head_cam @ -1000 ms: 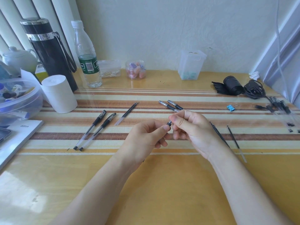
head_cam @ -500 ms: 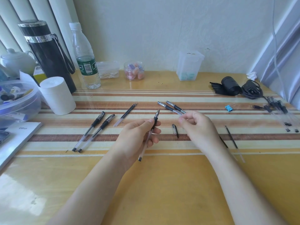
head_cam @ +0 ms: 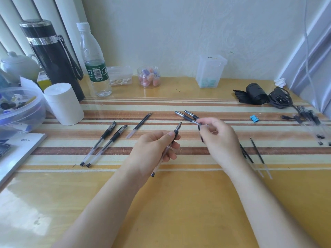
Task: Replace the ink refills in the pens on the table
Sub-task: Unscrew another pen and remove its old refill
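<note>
Left hand (head_cam: 154, 149) is pinching the uncapped pen (head_cam: 176, 131) above the desk (head_cam: 179, 203), tip raised, while right hand (head_cam: 220, 140) is pinching what appears to be its cap (head_cam: 199, 127); misaligned capping is risking a dropped cap or inked fingers.

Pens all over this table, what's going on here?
A person is refilling pens. The left hand grips an uncapped pen, tip pointing away; the right hand pinches a small dark piece, probably its cap. Two more pens lie left, loose refills right.
</note>
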